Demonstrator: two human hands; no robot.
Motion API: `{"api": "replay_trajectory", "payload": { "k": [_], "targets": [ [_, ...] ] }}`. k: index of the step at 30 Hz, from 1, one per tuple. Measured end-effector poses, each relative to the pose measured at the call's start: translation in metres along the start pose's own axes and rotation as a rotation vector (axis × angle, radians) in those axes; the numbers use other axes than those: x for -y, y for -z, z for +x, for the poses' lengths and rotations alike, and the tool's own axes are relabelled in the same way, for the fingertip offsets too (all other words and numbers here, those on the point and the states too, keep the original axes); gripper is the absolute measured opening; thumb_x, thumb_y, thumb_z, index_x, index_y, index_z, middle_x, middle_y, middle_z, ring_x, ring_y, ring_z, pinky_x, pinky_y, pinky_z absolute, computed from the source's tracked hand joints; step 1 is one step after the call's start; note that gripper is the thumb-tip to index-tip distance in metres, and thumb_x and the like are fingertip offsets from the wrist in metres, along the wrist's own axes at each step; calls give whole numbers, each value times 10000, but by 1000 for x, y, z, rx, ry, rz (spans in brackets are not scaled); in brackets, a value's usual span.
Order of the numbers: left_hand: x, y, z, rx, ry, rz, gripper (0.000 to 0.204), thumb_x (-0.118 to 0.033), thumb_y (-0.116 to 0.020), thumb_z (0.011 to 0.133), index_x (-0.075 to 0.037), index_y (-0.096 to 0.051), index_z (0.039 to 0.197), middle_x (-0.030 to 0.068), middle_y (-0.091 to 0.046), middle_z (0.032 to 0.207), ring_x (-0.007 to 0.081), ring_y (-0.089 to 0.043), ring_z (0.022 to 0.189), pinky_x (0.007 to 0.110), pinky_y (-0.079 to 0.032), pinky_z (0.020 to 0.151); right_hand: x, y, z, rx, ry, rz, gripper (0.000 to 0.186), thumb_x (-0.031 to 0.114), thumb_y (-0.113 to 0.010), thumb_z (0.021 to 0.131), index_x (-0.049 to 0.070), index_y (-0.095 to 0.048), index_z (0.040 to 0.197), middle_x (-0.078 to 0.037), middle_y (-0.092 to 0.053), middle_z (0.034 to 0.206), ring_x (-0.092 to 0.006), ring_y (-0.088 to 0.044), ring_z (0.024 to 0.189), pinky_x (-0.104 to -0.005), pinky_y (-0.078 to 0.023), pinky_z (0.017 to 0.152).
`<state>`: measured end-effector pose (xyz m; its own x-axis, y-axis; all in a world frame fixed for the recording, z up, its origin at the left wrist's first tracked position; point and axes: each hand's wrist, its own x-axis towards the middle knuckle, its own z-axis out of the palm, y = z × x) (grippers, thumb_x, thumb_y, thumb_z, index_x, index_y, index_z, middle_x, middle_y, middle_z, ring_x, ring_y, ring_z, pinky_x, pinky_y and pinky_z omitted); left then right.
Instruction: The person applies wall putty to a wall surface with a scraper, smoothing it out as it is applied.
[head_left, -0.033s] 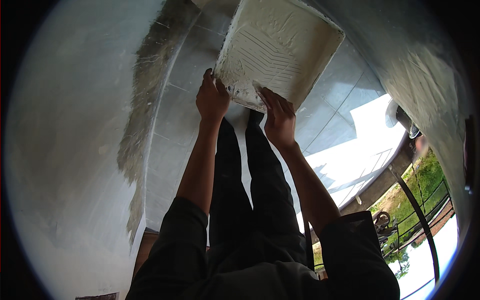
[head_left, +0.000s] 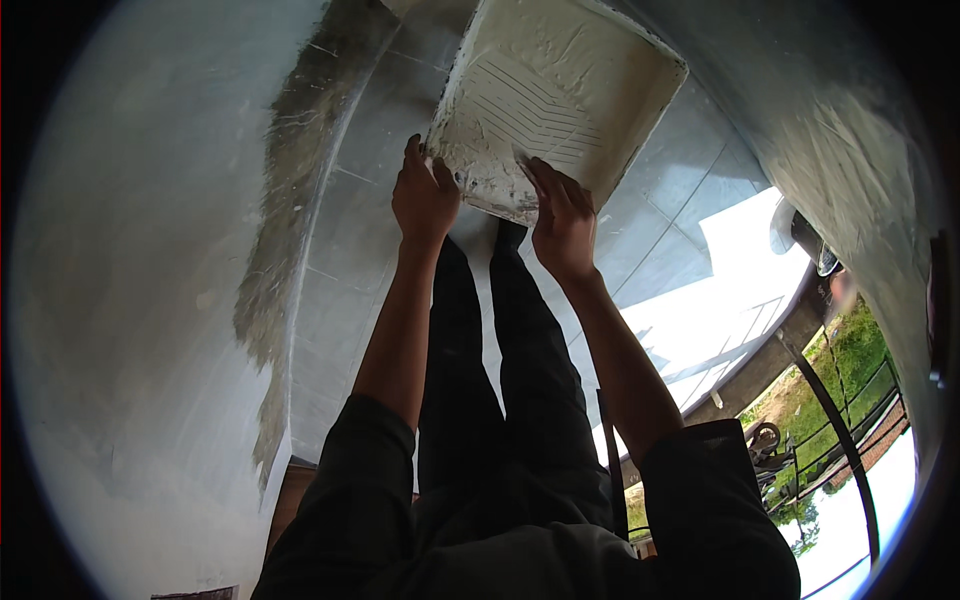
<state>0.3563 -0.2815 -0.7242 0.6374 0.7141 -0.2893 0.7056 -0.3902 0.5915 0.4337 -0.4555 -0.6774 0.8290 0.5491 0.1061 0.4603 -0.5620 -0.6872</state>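
A paint tray (head_left: 634, 122) with a ribbed slope hangs in front of me above the floor, thickly coated with off-white paint. My left hand (head_left: 424, 200) is closed on its near left corner, the thumb over the rim and the fingers along the outer side. Over the tray's near edge, my right hand (head_left: 566, 222) has its fingers pressed together against the painted surface. Something small and thin seems to stick out at those fingertips, but the hand hides most of it. Dark smudges mark the paint between my two hands.
Along the pale left wall (head_left: 150, 260) runs a rough grey-brown strip (head_left: 300, 170). Grey floor tiles (head_left: 675, 185) lie under the tray, with a sunlit patch on the right. A streaky wall (head_left: 850, 150) stands at far right, above an opening with dark railings (head_left: 838, 420) and grass.
My right hand has shifted slightly up and to the right over the tray. My left hand and the tray have hardly moved.
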Motion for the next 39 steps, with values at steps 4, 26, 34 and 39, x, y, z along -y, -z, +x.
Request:
{"api": "replay_trajectory", "payload": {
  "k": [4, 26, 34, 39],
  "targets": [
    [-6, 1, -2, 0, -27, -42, 627, -125, -574, 955, 46, -343, 1513, 312, -550, 1418, 463, -584, 1268, 515, -462, 1078, -18, -7, 63, -58, 38, -125, 230, 16, -618, 953, 84, -663, 1168, -103, -749, 970, -316, -709, 924, -456, -524, 814],
    [6, -16, -5, -23, -112, -89, 715, -102, -623, 889, 76, -308, 1505, 318, -463, 1464, 496, -501, 1297, 562, -397, 1110, -25, -35, 110, 23, 275, -366, 393, -26, -627, 754, 149, -688, 1101, -21, -743, 1034, -242, -661, 930, -423, -482, 791],
    [10, -15, -6, -16, -121, -97, 718, -88, -615, 894, 70, -293, 1516, 317, -464, 1456, 497, -496, 1296, 564, -392, 1112, -14, -37, 36, 265, 267, -353, 382, -3, -654, 774, 119, -661, 1136, -46, -727, 1109, -238, -649, 953, -410, -472, 797],
    [12, -13, -6, -26, -122, -81, 715, -93, -614, 893, 68, -295, 1512, 321, -463, 1453, 499, -497, 1287, 569, -394, 1103, -21, -25, 88, 52, 225, -299, 387, -39, -630, 770, 172, -698, 1087, 14, -753, 1026, -234, -678, 964, -418, -462, 798]
  ]
}}
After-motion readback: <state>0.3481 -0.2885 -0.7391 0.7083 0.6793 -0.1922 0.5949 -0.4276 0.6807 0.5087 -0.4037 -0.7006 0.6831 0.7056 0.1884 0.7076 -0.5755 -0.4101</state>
